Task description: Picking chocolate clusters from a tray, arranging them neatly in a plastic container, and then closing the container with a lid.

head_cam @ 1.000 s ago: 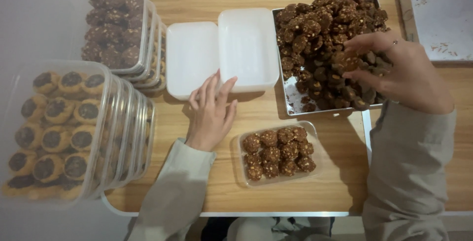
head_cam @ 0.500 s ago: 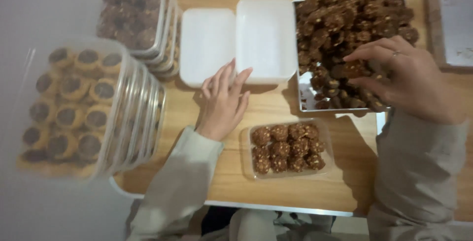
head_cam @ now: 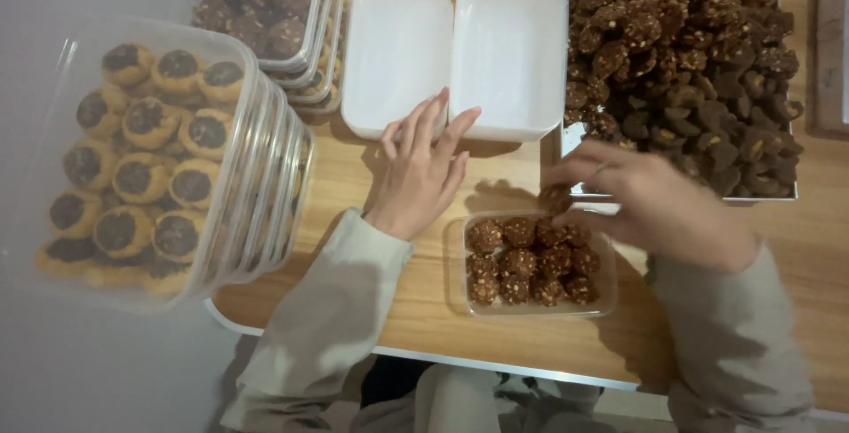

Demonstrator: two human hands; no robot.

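My left hand (head_cam: 421, 170) rests flat and open on the wooden table, fingertips touching the near edges of two white lids (head_cam: 460, 51). My right hand (head_cam: 656, 203) hovers, blurred, between the metal tray (head_cam: 778, 191) heaped with brown nut cookies and a small clear container (head_cam: 535, 309) holding several of the same cookies. Its fingers pinch one brown cookie (head_cam: 555, 198) just above the container's far edge.
A stack of clear tubs with chocolate-topped tart cookies (head_cam: 146, 163) stands at the left. Another stack of tubs with dark cookies (head_cam: 270, 8) sits at the back. The table's front edge (head_cam: 495, 367) runs close below the small container.
My right hand has left the cookie pile on the tray and come down toward the small container with a cookie. The left hand stays put; the camera has shifted closer.
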